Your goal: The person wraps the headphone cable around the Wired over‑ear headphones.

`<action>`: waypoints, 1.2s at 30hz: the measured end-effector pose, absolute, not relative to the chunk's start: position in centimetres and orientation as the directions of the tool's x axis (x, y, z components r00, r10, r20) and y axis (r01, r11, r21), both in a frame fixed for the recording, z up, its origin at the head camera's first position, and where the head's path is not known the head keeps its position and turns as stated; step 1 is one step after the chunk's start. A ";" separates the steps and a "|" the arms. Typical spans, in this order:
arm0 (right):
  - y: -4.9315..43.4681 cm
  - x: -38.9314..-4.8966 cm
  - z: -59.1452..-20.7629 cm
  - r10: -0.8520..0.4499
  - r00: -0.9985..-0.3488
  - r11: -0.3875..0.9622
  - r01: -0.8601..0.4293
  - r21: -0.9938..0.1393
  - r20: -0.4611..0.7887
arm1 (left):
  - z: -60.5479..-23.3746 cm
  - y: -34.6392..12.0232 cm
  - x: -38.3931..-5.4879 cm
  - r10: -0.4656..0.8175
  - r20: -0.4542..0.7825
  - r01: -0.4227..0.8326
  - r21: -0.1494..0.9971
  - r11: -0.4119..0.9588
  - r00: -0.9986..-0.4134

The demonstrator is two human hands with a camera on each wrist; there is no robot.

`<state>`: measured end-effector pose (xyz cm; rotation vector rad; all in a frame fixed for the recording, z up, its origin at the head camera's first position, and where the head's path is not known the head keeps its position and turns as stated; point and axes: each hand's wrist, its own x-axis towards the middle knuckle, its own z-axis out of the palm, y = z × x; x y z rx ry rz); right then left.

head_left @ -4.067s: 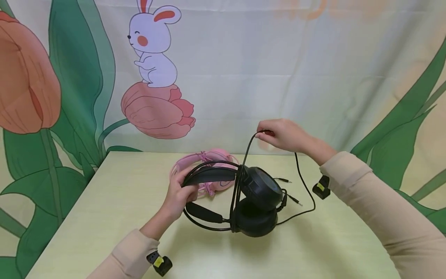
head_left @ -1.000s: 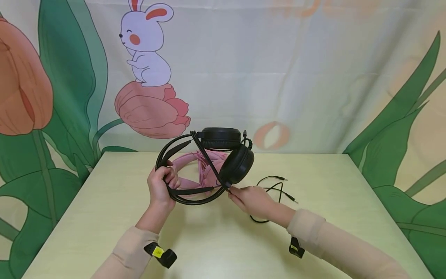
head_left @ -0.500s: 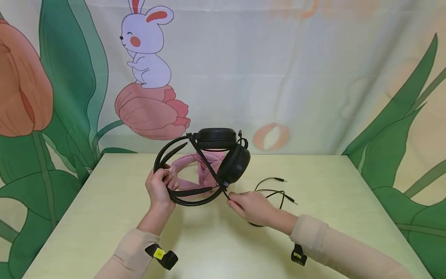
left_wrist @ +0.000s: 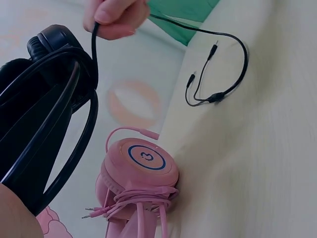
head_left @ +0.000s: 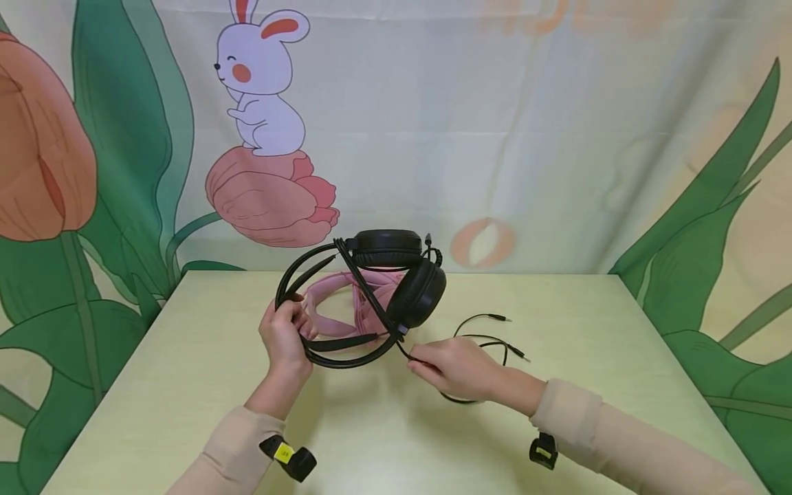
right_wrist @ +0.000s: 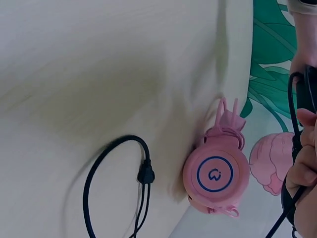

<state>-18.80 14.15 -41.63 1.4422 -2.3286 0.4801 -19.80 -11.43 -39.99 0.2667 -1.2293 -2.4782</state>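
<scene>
Black over-ear headphones (head_left: 418, 294) are held up above the table, tilted, with their cable wound around the frame by the ear cups. My left hand (head_left: 287, 338) grips the headband at its left end. With thumb and fingers my right hand (head_left: 458, 368) pinches the black cable (head_left: 404, 352) just below the lower ear cup. Past that hand the cable's loose end droops to the table and splits into two plugs (head_left: 498, 317). In the left wrist view, pink headphones (left_wrist: 143, 163) with their own cord bundled around them rest on the table behind.
The pale table (head_left: 204, 385) ends at a hanging cloth backdrop (head_left: 396, 137) printed with a rabbit and tulips. Small black cameras are strapped at both wrists, the left camera (head_left: 289, 458) over a rolled sleeve.
Over four seconds the right hand came down from above, and the headphones were turned and raised. In the last second the right hand drew slightly down and right with the cable.
</scene>
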 end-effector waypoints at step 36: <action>17.2 -19.0 -30.8 -0.872 -0.258 0.214 -0.965 -0.149 0.417 | -40.6 -13.2 -20.4 -0.507 -0.057 0.225 0.849 -0.477 -0.860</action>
